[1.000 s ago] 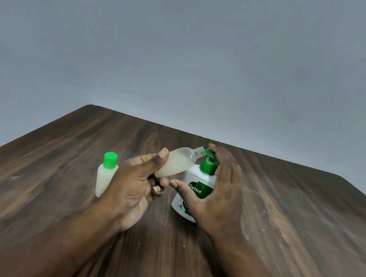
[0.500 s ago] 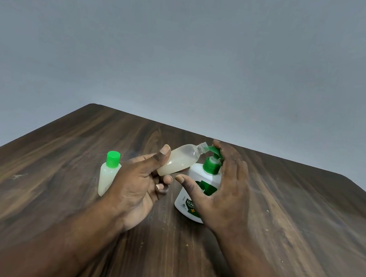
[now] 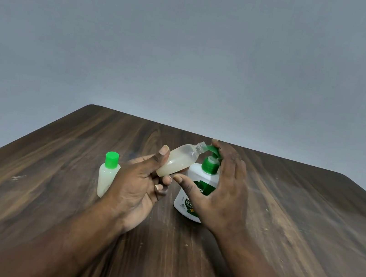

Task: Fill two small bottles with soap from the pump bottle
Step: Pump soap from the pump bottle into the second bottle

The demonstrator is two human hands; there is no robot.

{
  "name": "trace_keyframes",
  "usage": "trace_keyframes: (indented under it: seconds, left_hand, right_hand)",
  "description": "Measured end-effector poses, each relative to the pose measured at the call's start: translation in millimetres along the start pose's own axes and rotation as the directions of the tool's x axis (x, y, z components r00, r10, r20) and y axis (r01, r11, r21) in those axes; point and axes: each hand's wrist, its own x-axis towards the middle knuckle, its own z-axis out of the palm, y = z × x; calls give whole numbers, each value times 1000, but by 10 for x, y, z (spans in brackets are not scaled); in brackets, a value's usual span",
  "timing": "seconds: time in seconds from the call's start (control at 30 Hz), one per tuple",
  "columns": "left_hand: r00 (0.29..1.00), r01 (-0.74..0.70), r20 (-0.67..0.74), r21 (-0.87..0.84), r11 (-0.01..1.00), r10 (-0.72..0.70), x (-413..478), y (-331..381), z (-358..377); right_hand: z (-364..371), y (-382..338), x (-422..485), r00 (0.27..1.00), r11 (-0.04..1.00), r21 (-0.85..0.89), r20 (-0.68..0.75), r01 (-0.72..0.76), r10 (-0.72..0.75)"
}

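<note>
**Open small bottle held at the pump spout**

The left hand (image 3: 138,188) holds an uncapped small bottle (image 3: 179,160) above the bench (image 3: 295,228). Its grip is closed around the lower part of that bottle: the thumb lies along the near side and the fingers curl under the base. The bottle is tilted, base low toward the near-left and neck raised toward the far-right, so that its open mouth meets the tip of the green pump spout (image 3: 211,148). Pale, cloudy soap fills most of its body, and the shoulder and neck look clearer.

The pump bottle (image 3: 195,188) stands upright on the bench, roughly midway between the left and right edges and closer to the far edge than the near one. It is white with a green collar and a green label. The right hand (image 3: 221,192) wraps it from the right side: the fingers rest on top of the pump head and the thumb reaches across the front of the label. This grip is spread around the bottle rather than pinched tight.

A second small bottle (image 3: 107,175) with a green cap stands upright on the bench, just beside the left hand on its left and partly hidden behind it. It holds pale soap up to the shoulder.
</note>
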Motion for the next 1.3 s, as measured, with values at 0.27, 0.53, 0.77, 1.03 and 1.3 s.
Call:
trace_keyframes:
  seconds: [0.27,0.53,0.77,1.03,1.3]
  left_hand:
    - [1000,16,-2,-7,1000,-16,-16,7,19]
    - [999,26,-29,-3,1000,-26,2,-12,-14]
    - [1000,24,-12,6,1000,-24,-1,-8,-5]
    - [999,19,-39,-11,1000,-19,30,-25,-15]
    - [1000,11,-24,5,1000,-11,-2,-10,6]
  right_hand:
    - [50,-12,-23,1000,1000,-12,2,-28,28]
    - [50,9,-43,1000,1000,-23,23,-15,15]
    - [41,8,-8,998,999,0,44,-42,42]
    - [81,15,-62,1000,1000,-3,23,-10,10]
    - [49,4,-20,1000,999,33,28,-13,12]
